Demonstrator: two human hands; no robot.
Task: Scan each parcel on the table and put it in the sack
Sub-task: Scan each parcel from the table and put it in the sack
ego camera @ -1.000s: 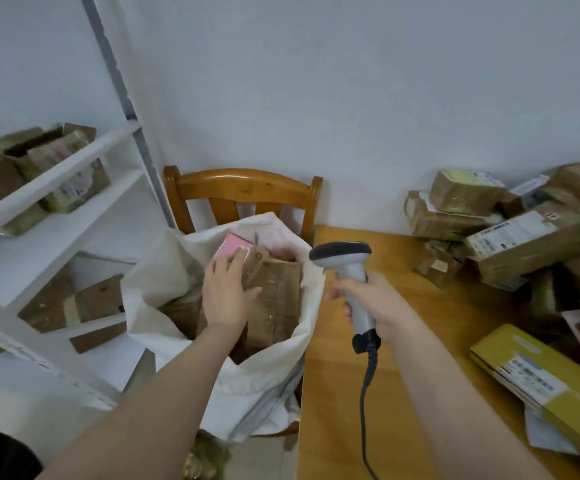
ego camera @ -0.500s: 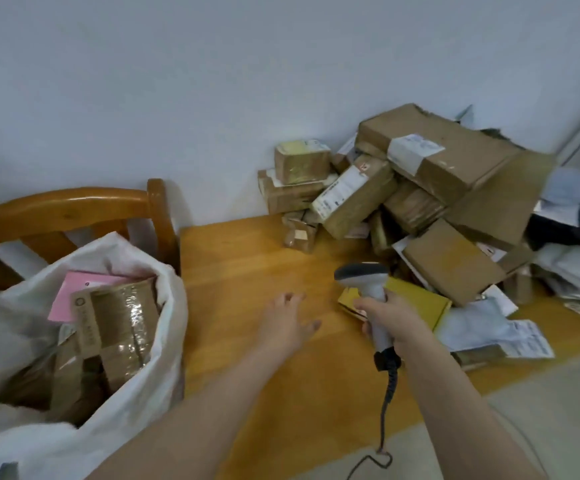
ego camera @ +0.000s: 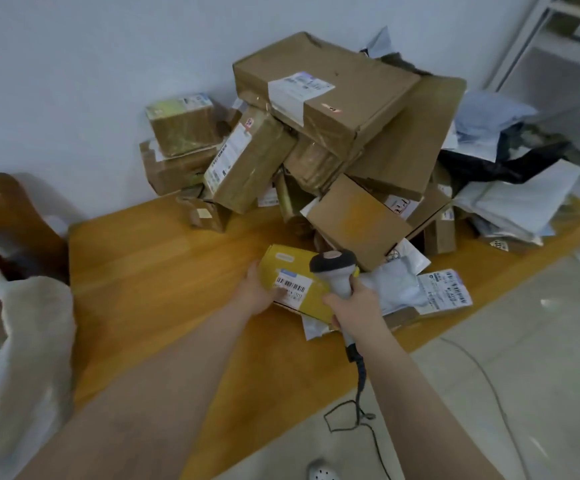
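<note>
On the table [ego camera: 143,271], before the parcel pile [ego camera: 333,109]: yellow parcel [ego camera: 288,268] held at its near end by the left grip [ego camera: 257,289]; right grip [ego camera: 354,306] closed round the scanner [ego camera: 333,266] handle, head above the parcel. Sack [ego camera: 32,341] at far left.

Flat yellow box [ego camera: 293,271] on table [ego camera: 143,289] near its front edge, barcode label up, grey-headed scanner [ego camera: 333,268] right over it. Brown cardboard parcels [ego camera: 319,133] heaped behind. White sack [ego camera: 32,341] open off table's left end.
</note>
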